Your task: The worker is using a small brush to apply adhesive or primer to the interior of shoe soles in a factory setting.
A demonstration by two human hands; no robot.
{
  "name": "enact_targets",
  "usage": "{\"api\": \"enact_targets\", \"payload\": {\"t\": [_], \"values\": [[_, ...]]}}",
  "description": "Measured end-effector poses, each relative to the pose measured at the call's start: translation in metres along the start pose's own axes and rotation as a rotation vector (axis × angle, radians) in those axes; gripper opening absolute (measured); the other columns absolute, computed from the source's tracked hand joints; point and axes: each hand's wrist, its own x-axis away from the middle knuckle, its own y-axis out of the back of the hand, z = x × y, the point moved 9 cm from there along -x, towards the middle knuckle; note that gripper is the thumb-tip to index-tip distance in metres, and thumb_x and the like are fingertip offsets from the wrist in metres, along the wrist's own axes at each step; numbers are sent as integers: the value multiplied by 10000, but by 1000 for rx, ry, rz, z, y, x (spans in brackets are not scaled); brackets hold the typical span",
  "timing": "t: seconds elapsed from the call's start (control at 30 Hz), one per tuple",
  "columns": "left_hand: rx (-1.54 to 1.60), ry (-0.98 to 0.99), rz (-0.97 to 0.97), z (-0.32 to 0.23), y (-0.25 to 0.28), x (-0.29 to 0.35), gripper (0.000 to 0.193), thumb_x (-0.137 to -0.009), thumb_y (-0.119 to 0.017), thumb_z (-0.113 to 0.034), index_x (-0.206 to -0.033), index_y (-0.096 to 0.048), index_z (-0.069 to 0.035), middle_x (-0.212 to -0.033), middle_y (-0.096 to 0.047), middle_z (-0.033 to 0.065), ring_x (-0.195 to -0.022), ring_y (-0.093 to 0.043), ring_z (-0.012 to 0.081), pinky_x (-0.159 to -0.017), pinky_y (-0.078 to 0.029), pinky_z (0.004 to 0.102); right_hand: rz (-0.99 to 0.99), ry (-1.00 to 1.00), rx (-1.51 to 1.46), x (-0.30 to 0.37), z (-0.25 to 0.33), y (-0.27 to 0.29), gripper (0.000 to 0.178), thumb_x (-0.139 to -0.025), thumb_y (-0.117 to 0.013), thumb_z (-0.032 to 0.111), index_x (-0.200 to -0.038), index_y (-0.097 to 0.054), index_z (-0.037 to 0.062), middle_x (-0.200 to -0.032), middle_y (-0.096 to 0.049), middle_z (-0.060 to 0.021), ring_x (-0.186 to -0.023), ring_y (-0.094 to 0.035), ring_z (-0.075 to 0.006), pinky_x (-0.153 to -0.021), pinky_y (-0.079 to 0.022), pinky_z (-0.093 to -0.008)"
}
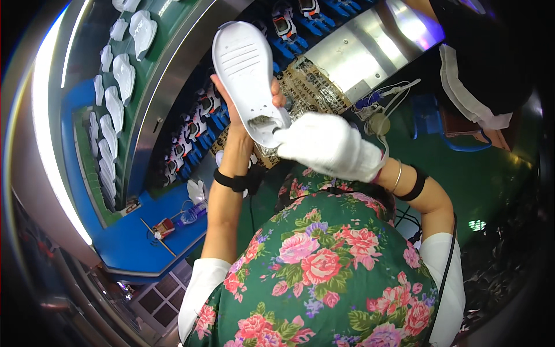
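My left hand [230, 113], bare, grips a white shoe sole [243, 63] from beneath, its fingers curling round both side edges. Several shallow grooves cross the sole's broad far end, and small holes sit nearer the narrow end. A greyish hollow opens in that narrow end, which points toward me. There my right hand [332, 146], in a white knitted glove, is closed with its fingertips on the rim beside the hollow. The glove and the angle hide how far the fingertips reach inside.
White shoe parts [124, 78] lie on a green conveyor [147, 87] at the left. Ahead, white-and-orange shoes [283, 23] sit on blue holders. Taped brown cardboard [315, 87] covers a metal surface. A blue table [130, 243] holds a plastic bottle [191, 214]. Cables [399, 89] hang at right.
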Motion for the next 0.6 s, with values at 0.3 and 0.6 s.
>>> {"api": "enact_targets", "payload": {"t": [0.3,0.6], "values": [[-113,354,73,19,11,-2,1118,-751,-252,-957,-1440,-462,-103,-900,-614,235,-654,-642,321,-577,-536,416,171,51,-47,-5,-1,-8,233,-744,-781,82,-972,-749,122,-991,-738,-49,-799,-671,-240,-704,-562,-353],[-98,382,39,28,22,-11,1074,-817,-223,-903,-1390,-486,-34,-899,-656,232,-706,-675,329,-623,-578,443,105,-484,-480,6,-53,2,153,-766,-793,75,-912,-763,44,-903,-753,-90,-816,-712,-181,-776,-569,-310]]}}
